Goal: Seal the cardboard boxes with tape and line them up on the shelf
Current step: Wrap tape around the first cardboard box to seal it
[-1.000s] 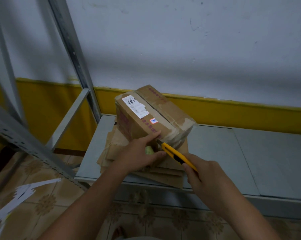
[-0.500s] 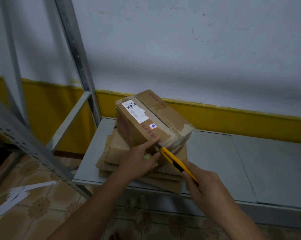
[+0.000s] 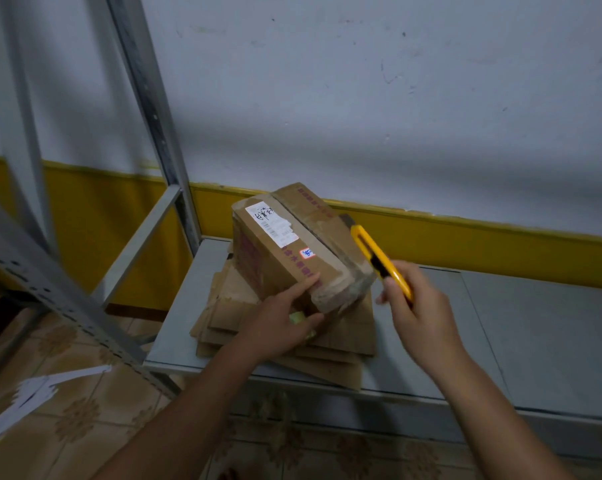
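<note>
The box [image 3: 285,251] sits on flattened cardboard [image 3: 348,337] at the shelf's [image 3: 534,323] left end. The left hand [image 3: 278,323] steadies its near corner, forefinger pressing, other fingers curled round a pale roll [image 3: 297,318], likely tape. The right hand [image 3: 417,306] grips a yellow knife [image 3: 379,261] just beside the box, probably ready for cutting.

left hand [image 3: 278,323] hides most of the pale thing [image 3: 297,318] it holds; label [image 3: 273,225] print too small to read.
</note>
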A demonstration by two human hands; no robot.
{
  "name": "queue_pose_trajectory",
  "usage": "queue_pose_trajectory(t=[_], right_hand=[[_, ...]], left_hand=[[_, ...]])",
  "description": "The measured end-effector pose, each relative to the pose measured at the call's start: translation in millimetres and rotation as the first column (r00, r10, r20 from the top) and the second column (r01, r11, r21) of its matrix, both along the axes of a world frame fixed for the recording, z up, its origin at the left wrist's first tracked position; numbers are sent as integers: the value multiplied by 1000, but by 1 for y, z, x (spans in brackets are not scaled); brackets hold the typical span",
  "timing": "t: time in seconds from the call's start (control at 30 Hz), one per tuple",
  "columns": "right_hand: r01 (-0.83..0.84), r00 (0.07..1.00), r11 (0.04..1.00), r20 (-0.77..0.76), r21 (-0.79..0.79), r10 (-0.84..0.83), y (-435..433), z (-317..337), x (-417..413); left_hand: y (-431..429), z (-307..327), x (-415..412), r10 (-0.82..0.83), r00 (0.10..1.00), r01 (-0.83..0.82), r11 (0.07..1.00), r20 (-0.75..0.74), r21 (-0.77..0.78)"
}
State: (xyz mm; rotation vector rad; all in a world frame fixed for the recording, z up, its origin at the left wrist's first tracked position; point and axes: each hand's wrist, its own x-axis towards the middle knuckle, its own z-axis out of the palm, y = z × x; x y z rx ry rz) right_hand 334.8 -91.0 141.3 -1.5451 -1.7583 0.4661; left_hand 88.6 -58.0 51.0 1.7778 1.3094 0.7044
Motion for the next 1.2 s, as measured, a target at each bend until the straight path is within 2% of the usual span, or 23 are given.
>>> queue_pose_trajectory(t=[0.07, 0.17, 0.3, 0.43, 0.57, 0.6, 0.7, 0.8, 0.93, 1.0, 1.13, 1.2], right_hand=[[14, 992, 999, 127, -32, -10, 46, 1, -3], [-58, 942, 992, 322, -111, 91, 110, -12, -20], [-103, 885, 977, 430, -189, 177, 154, -30, -49], [-71, 834, 988, 535, -136, 133, 159, -43, -51], [-76, 892, 987, 433, -138, 130, 153, -53, -38], [-82, 910, 987, 393, -136, 130, 152, -54, -35], [-105, 951, 987, 278, -122, 136, 149, -58, -30], [-87, 976, 990, 190, -107, 106, 145, -59, -30], [-46, 990, 992, 126, -115, 61, 144, -61, -30], [-43, 990, 993, 127, -107, 57, 142, -62, -28], [-87, 988, 993, 122, -75, 96, 135, -64, -23], [-102, 988, 992, 109, -78, 110, 130, -68, -21]], left_hand=[[0, -2, -1, -10, 1000, 10, 1000, 18, -3], [1, -1, -1, -25, 999, 25, 1000, 25, -9], [4, 3, -7, -62, 998, 62, 997, 25, -39], [-1, 16, -20, -140, 990, 139, 987, -9, -76], [-6, 50, -50, -36, 995, 38, 999, 96, -16], [-4, 61, -58, -17, 998, 16, 1000, 66, 19], [24, 96, -61, 66, 962, -9, 978, -264, 210], [68, 110, -46, 153, 871, 81, 893, -467, 444], [115, 87, -33, 209, 723, 205, 846, -659, 493], [123, 75, -30, 243, 691, 203, 839, -681, 505], [115, 72, -30, 256, 743, 130, 851, -618, 509], [101, 73, -28, 294, 776, 94, 822, -559, 562]])
